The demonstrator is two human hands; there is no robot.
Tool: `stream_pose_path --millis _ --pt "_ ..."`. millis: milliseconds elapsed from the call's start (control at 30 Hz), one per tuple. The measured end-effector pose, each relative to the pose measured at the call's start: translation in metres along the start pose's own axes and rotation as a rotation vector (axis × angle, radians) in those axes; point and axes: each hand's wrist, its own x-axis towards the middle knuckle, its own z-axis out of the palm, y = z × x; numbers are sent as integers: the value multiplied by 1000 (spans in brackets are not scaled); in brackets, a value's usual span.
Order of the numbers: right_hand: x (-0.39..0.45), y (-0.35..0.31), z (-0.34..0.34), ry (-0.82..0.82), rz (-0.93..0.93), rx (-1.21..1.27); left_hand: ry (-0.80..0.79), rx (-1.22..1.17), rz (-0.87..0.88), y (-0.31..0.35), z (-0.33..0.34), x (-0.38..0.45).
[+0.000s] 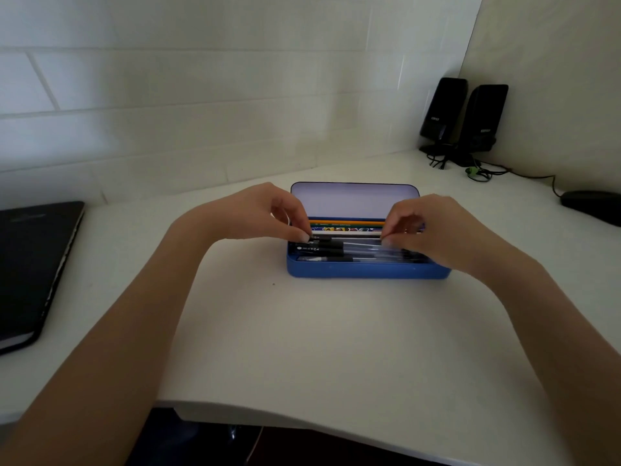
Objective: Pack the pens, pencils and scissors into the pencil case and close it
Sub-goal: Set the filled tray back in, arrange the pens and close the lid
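Case: we log a blue rectangular tin pencil case [368, 269] lying on the white desk [336, 331], its lid [354, 200] standing open at the back.
Contents: we count black-capped clear pens [339, 252] along the front, a white pen [346, 235] behind them, orange and green pencils [346, 223] at the rear.
Left hand [265, 213]: pinching the white pen's left end.
Right hand [433, 227]: pinching its right end.
Surroundings: we note a black notebook [33, 264] left, two black speakers [465, 116] and a black mouse [591, 205] right.
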Motion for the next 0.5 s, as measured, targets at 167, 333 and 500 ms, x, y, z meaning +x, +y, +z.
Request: stream_pose_path --millis 167,333,500 --pt "-5 7 -26 -88 90 -4 6 6 5 1 -1 -2" --pt "-6 9 -18 -177 158 -87 5 -25 18 5 -1 -2" --pt "-8 11 -23 -183 207 -91 -28 -21 3 5 0 -2"
